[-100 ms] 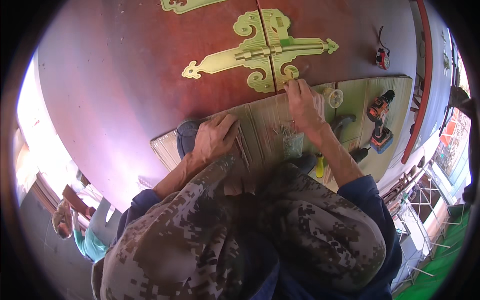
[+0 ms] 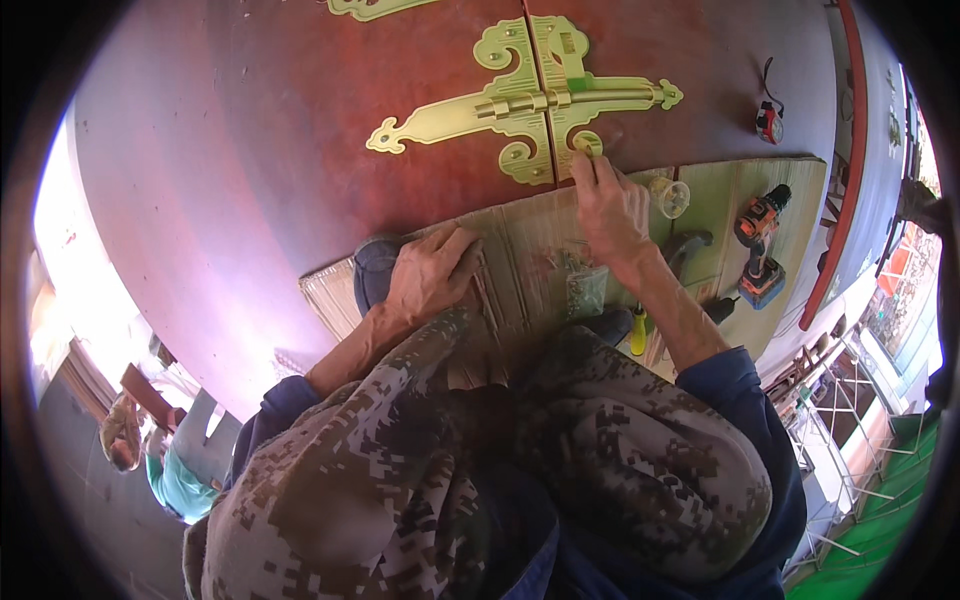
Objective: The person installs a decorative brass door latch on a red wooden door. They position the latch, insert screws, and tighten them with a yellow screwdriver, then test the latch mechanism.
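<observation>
A large brass-coloured ornamental latch (image 2: 520,105) lies on a dark red wooden door panel (image 2: 300,130), spanning a seam, with a bolt along its length. My right hand (image 2: 612,215) reaches to the lower scroll of the latch's right plate. Its thumb and fingers pinch together at the plate's edge; anything between them is too small to make out. My left hand (image 2: 432,272) rests with curled fingers on the cardboard (image 2: 515,235), beside my dark shoe (image 2: 375,272). Whatever its fingers may hold is hidden.
Right of my right hand stands a small clear cup (image 2: 670,198). A plastic bag of screws (image 2: 585,285), a yellow-handled screwdriver (image 2: 638,332) and a cordless drill (image 2: 760,245) lie on the cardboard. Farther right is a red tape measure (image 2: 769,122). Another person (image 2: 180,475) is at the far left.
The view has shifted very slightly. My right fingertips have moved a little at the plate's lower edge; my left hand stays in place.
</observation>
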`<action>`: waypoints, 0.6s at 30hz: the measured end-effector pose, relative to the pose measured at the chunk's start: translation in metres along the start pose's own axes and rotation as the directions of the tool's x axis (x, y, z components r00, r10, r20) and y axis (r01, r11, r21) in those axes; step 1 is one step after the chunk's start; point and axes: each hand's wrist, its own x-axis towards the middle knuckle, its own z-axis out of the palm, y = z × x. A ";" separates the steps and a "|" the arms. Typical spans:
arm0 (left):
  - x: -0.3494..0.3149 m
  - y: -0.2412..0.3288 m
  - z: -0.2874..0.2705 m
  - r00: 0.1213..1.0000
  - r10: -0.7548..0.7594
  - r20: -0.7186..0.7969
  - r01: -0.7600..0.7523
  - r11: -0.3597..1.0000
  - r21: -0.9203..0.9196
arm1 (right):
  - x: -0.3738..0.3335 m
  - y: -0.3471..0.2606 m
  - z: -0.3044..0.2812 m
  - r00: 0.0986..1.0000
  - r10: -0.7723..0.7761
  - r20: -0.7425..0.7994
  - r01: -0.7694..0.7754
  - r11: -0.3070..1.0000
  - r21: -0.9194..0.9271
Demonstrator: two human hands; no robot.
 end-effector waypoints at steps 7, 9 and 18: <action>-0.005 -0.002 -0.002 0.998 -0.041 0.040 0.041 0.999 0.000 | 0.002 -0.003 0.007 1.000 -0.013 -0.020 0.014 0.998 0.063; 0.000 0.001 -0.004 0.998 -0.045 0.049 0.045 0.999 0.008 | 0.002 -0.007 0.012 0.997 0.051 -0.065 -0.047 0.997 0.061; 0.014 0.019 0.027 0.952 0.101 0.289 -0.123 0.991 0.058 | -0.003 -0.002 0.002 0.986 0.150 -0.076 -0.135 0.975 0.177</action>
